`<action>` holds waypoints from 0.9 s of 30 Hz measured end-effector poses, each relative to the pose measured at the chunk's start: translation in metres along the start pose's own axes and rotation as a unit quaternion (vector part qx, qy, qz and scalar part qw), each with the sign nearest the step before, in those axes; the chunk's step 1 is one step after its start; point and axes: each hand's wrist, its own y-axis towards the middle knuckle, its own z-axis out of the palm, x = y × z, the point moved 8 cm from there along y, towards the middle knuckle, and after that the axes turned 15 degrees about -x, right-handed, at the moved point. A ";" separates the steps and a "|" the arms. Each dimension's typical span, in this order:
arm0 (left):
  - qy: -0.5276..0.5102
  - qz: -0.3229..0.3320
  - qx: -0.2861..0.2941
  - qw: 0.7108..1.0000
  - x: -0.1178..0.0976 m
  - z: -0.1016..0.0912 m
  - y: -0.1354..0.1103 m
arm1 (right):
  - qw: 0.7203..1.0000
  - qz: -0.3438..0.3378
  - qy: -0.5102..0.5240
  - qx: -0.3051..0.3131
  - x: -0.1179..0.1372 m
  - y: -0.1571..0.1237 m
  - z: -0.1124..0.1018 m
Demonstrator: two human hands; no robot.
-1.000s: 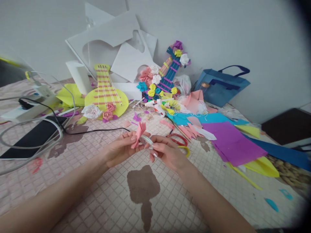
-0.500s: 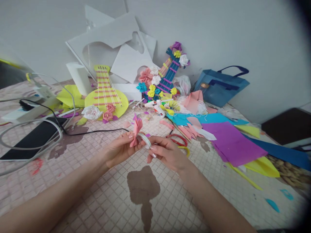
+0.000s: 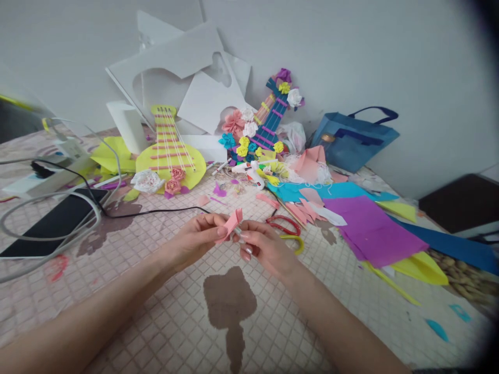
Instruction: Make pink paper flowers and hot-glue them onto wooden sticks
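The left hand (image 3: 197,238) has its fingers (image 3: 220,230) pinched tight on a pink folded paper (image 3: 233,223), thumb and forefinger closed over its lower left corner. The right hand (image 3: 262,245) meets it from the other side, its fingertips (image 3: 244,236) closed on the paper's near edge, the rest of the fingers curled in. The paper sits tilted between the two hands, held up clear of the tiled cloth (image 3: 167,322). A small pale thing shows where the fingertips meet, too small to make out.

Just beyond the right hand's knuckles lie scissors (image 3: 284,225) with one red and one yellow handle. A black cable (image 3: 156,210) runs in from the left, ending near the left fingers. Below the hands, toward the person, the cloth bears a brown patch (image 3: 229,297).

Further to the right of the fingers spreads a purple sheet (image 3: 368,228) over blue and yellow ones. Beyond the hands lies a white glue gun (image 3: 251,170), then a yellow paper guitar (image 3: 171,156) to the left and a blue guitar (image 3: 268,122) dressed with paper flowers leaning at the wall. A blue bag (image 3: 353,136) stands far right, white cut boards (image 3: 183,67) at the back.
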 end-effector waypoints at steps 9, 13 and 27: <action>-0.186 -0.068 -0.031 0.980 0.009 -0.010 0.004 | 0.998 -0.027 0.021 0.044 0.005 -0.003 0.005; -0.170 -0.075 -0.013 0.982 0.008 -0.007 0.001 | 0.998 -0.020 0.036 0.045 0.005 -0.004 0.006; -0.020 -0.051 -0.002 0.998 0.008 -0.011 0.002 | 1.000 0.011 0.011 -0.001 0.002 -0.005 0.005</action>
